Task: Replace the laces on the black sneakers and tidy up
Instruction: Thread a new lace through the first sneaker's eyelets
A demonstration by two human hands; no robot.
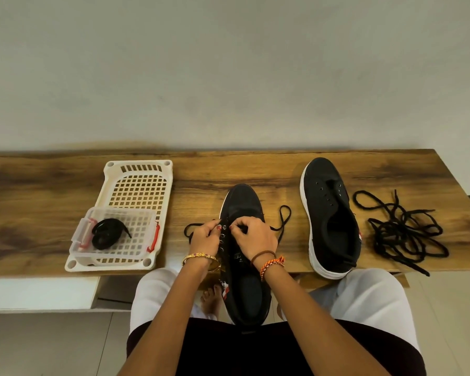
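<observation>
A black sneaker (243, 204) lies toe-away in the middle of the wooden table (38, 202), its heel over the front edge above my lap. My left hand (205, 237) and my right hand (253, 234) meet over its eyelets, each pinching a black lace (282, 221) whose ends trail out to both sides. A second black sneaker (331, 221) with white sole lies to the right, with no lace in its eyelets. A tangled heap of black laces (402, 234) lies right of it.
At the left stands a white perforated basket (139, 185) holding a clear box (114, 234) with a coiled black lace (106, 234) inside. A wall runs behind the table. The table's right end is near the lace heap.
</observation>
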